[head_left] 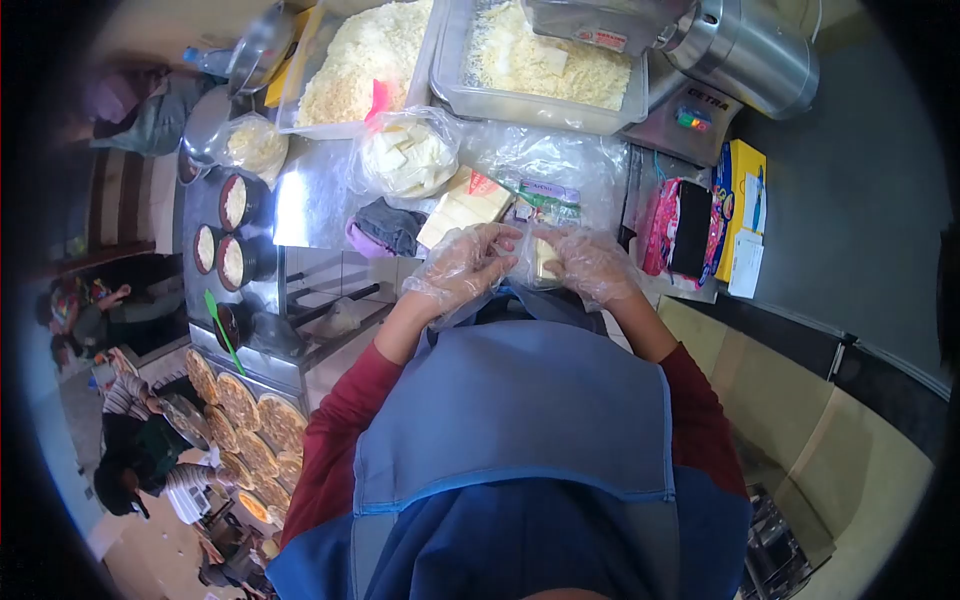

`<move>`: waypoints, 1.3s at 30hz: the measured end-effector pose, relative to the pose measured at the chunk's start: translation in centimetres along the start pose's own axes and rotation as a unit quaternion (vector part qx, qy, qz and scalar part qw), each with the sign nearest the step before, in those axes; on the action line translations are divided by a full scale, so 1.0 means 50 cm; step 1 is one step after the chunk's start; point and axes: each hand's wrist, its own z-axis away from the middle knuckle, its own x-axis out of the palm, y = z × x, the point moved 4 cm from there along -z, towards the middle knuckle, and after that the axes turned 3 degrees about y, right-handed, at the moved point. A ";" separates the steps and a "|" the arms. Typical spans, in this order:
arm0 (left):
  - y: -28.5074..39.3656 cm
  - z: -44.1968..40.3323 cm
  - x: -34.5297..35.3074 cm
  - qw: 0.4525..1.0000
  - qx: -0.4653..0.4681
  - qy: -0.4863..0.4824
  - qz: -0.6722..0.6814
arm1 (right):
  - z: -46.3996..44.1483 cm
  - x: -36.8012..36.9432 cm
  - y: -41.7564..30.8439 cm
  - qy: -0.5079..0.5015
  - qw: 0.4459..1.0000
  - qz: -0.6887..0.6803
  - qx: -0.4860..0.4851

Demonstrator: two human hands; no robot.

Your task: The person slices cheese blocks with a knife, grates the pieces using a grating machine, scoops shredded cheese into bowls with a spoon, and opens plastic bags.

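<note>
Both my hands wear clear plastic gloves and are close together at the counter's near edge. My right hand [590, 262] grips a small pale block of cheese [546, 260], its thumb and fingers partly covering it. Just left of it, my left hand [468, 262] has its fingers stretched toward the block, thumb apart, with nothing seen between them. Beyond my left hand lies a larger pale cheese block [462, 212] in an opened wrapper with red print. A clear bag of white cheese pieces [405, 158] sits behind it. A dark grey and purple cloth [385, 228] lies to the left.
Two clear tubs of grated cheese, one left [290, 112] and one right [545, 108], stand at the back, beside a metal machine [740, 60]. A pink pouch [685, 228] is at right. Small filled bowls [232, 262] and round flatbreads [238, 402] are left, near other people.
</note>
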 end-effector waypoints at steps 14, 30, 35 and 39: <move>-0.024 0.025 -0.034 0.995 -0.010 0.092 -0.020 | -0.069 0.050 0.030 -0.113 0.985 -0.045 -0.122; -0.068 -0.121 0.087 0.989 0.051 -0.008 -0.142 | -0.086 -0.056 -0.005 0.110 0.992 -0.066 -0.017; -0.149 -0.185 0.151 0.993 0.009 0.058 -0.106 | -0.103 -0.039 0.026 0.128 0.989 -0.072 -0.006; -0.149 -0.193 0.147 0.991 -0.006 0.055 -0.123 | -0.115 -0.048 0.048 0.075 0.986 -0.137 0.054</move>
